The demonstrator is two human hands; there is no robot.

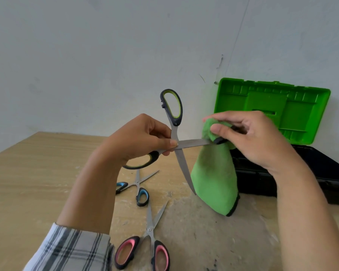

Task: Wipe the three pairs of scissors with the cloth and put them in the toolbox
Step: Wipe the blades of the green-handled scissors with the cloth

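Green-handled scissors (175,141) were up in the air at frame centre, blades spread wide into an X: one handle loop at 12 o'clock, free blade tip pointing down to about 5 o'clock, the other blade running out toward 3 o'clock.

Your left hand (143,137) pinched them at the pivot, thumb and fingertips closed on the crossing, second handle loop hanging under the palm at 7 o'clock. Your right hand (250,137) was closed on the green cloth (213,180), bunched over the tip of the 3 o'clock blade; the rest of the cloth hung down toward the table (37,169).

Risks as I read it:
- Pivot pinch gave little control of the blades. If they swung shut, your left fingertips sat right at the crossing.
- The cloth was thin at the tip. A hard pull along the edge could cut through to your right fingers.
- The free blade hung just in front of the drape, so a snag looked likely.

Blue-handled scissors (137,186) lay open on the table at 6 o'clock below, pink-handled scissors (149,245) nearer you, both apparently unwiped. Toolbox (301,173) stood open at 3 o'clock, lid up against the wall; nothing visible inside from this angle.
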